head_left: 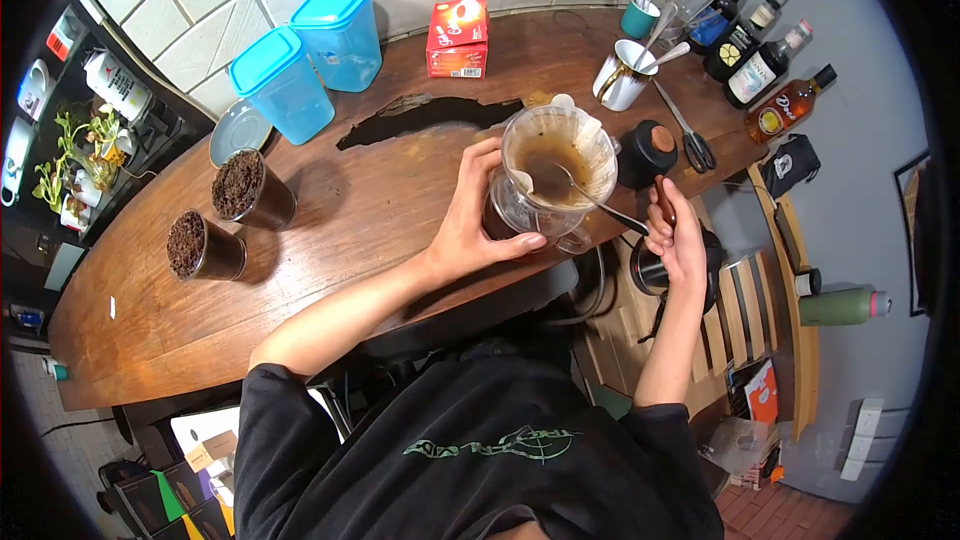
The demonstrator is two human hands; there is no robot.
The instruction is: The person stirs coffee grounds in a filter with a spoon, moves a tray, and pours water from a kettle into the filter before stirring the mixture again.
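Observation:
My left hand point(478, 210) curves around the glass coffee server point(512, 223), fingers behind it and thumb along its near side. On the server sits a clear dripper point(590, 202) lined with a paper filter point(600, 168), which holds brown, wet coffee point(548, 162). My right hand point(676, 235) is closed around the brown wooden handle of what looks like a black gooseneck kettle point(706, 265). Its thin spout point(612, 212) reaches left over the dripper, the tip inside the rim. My fingers and wrist hide part of the kettle. A black container with a brown top point(650, 152) stands beside the dripper.
Two glasses of dark grounds point(262, 202) stand left. Behind are blue-lidded containers point(338, 45), a red box point(458, 38) and a dark gap point(430, 118) in the wooden table. Scissors point(690, 140), a mug of spoons point(620, 85) and several bottles point(765, 65) are at right.

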